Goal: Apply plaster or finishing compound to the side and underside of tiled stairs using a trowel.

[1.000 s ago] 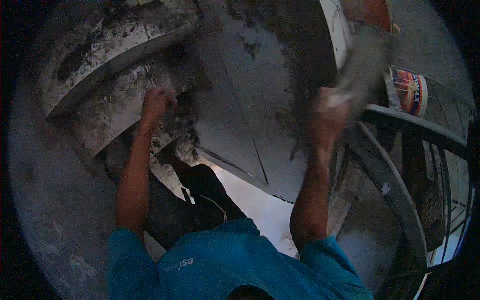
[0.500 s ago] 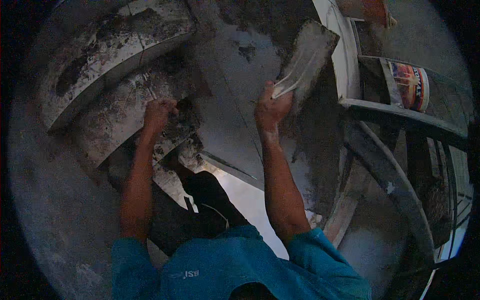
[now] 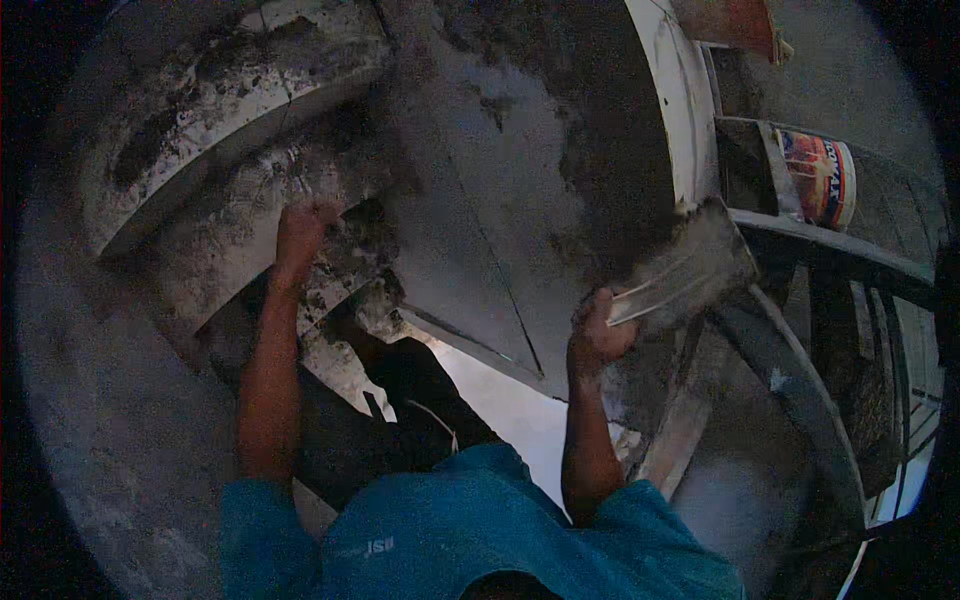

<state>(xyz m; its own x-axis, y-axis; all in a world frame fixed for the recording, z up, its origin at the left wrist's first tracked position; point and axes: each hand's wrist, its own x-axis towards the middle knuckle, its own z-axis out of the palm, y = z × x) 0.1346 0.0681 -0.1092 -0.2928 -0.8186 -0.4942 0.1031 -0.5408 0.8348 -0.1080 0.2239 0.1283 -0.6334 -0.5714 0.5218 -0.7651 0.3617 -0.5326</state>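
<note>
My right hand [image 3: 600, 335] grips the handle of a plastering trowel [image 3: 692, 268], a flat grey rectangular plate smeared with plaster. The plate is tilted to the upper right of the hand, near the right edge of a grey plastered surface [image 3: 490, 210] with darker, damp-looking patches. Over the stained concrete steps [image 3: 235, 215] on the left, my left hand [image 3: 303, 240] is held with its fingers curled in. Nothing shows in it, though it is dim and slightly blurred.
A pale curved edge strip [image 3: 683, 110] borders the plastered surface. Beyond it are a printed bucket [image 3: 818, 180] lying tilted, a reddish-brown container [image 3: 735, 25] and a dark curved beam [image 3: 800, 380]. My dark-trousered leg [image 3: 425, 395] is by the lower steps.
My right hand has swept the trowel down and to the right across the plastered surface, turning the plate toward the right. My left hand has shifted only slightly.
</note>
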